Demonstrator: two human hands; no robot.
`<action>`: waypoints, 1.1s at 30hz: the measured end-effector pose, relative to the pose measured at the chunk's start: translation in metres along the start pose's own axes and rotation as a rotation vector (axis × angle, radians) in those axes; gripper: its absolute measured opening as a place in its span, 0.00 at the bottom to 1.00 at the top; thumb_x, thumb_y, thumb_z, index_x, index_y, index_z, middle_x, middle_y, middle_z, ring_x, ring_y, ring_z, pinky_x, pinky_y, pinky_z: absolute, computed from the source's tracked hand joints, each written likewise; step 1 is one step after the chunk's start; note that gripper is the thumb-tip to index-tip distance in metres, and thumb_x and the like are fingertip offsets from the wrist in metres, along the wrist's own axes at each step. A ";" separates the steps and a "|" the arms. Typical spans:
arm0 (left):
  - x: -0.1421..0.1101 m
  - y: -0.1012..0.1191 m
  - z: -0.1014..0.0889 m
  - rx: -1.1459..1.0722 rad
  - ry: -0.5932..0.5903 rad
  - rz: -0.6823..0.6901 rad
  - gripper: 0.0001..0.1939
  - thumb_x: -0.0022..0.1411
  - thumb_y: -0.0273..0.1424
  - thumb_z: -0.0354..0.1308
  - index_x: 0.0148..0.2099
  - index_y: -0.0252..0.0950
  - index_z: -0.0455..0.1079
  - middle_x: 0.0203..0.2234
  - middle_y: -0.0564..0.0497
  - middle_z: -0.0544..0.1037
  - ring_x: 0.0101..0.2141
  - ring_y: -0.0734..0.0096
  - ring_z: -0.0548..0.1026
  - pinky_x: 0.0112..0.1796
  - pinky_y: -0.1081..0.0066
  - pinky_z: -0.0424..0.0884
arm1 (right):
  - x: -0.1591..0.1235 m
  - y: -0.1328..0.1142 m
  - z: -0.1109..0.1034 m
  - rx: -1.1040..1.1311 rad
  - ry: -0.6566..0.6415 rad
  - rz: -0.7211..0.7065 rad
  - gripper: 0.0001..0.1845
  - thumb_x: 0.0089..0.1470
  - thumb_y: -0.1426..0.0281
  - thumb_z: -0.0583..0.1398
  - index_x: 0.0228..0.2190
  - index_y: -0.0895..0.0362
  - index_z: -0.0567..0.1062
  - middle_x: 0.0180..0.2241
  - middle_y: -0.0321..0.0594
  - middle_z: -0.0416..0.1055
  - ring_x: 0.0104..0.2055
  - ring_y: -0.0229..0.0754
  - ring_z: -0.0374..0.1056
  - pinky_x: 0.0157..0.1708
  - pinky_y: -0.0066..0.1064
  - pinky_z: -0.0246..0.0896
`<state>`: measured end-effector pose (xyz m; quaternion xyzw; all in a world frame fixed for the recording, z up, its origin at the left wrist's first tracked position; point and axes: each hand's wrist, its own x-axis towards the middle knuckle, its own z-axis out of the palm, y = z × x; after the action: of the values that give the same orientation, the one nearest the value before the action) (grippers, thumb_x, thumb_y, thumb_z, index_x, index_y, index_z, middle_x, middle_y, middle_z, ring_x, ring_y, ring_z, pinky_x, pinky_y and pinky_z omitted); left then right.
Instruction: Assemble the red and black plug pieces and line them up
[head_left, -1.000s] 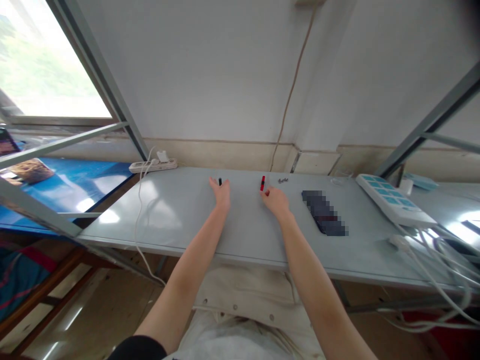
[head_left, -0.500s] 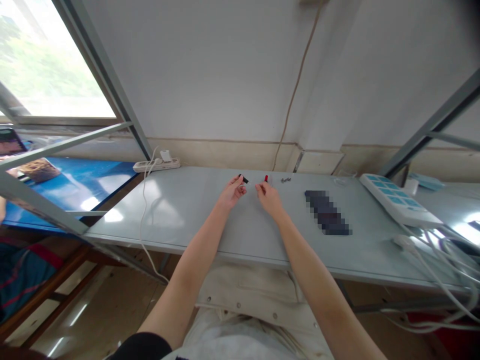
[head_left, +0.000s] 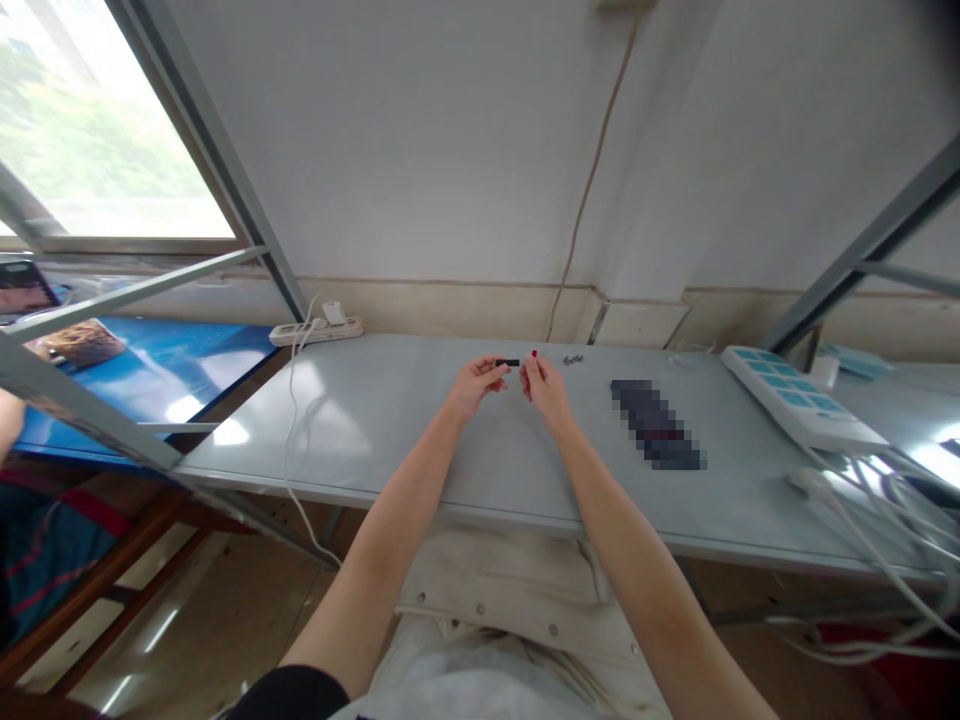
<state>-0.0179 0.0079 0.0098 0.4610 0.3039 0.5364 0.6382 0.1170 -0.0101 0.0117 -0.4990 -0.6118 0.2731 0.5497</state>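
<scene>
My left hand (head_left: 474,385) pinches a short, thin black cylinder (head_left: 509,362) between thumb and fingertips. It lies level, its free end pointing right toward my other hand. Close beside it, the fingers of my right hand (head_left: 546,390) are drawn together in a pinch; what sits between them is too small to name. A bit of a red piece (head_left: 534,353) shows just beyond the right fingertips, mostly covered by the hand. I cannot tell whether it is held or lies on the table. Several small metallic bits (head_left: 573,359) lie right of that hand.
Both hands work over a grey table (head_left: 390,440) against the wall. A blurred dark flat object (head_left: 656,425) lies to the right, then a large white power strip (head_left: 802,400) with cables. A smaller power strip (head_left: 319,330) and its white cable (head_left: 290,430) are at the left.
My left hand has lifted the black cylinder, moved right and turned it level beside my right hand. The red piece, plainly seen on the table earlier, is now mostly covered by my right hand.
</scene>
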 end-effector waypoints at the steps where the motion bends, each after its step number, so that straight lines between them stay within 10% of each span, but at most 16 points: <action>1: 0.000 -0.001 0.000 0.004 0.008 0.006 0.20 0.38 0.35 0.65 0.36 0.33 0.68 0.24 0.53 0.74 0.19 0.83 0.67 0.24 0.76 0.61 | 0.001 0.001 0.000 0.019 -0.009 0.009 0.26 0.49 0.46 0.45 0.20 0.55 0.60 0.14 0.30 0.56 0.16 0.32 0.52 0.19 0.26 0.50; 33: 0.003 -0.005 0.000 0.010 0.081 0.068 0.15 0.39 0.36 0.64 0.29 0.33 0.68 0.21 0.54 0.71 0.17 0.85 0.63 0.21 0.77 0.57 | -0.001 0.005 0.002 -0.282 0.006 -0.206 0.15 0.51 0.61 0.51 0.33 0.59 0.70 0.30 0.42 0.71 0.22 0.34 0.60 0.27 0.28 0.56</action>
<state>-0.0153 0.0109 0.0058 0.4521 0.3162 0.5745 0.6046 0.1163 -0.0089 0.0066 -0.5068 -0.6901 0.1252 0.5012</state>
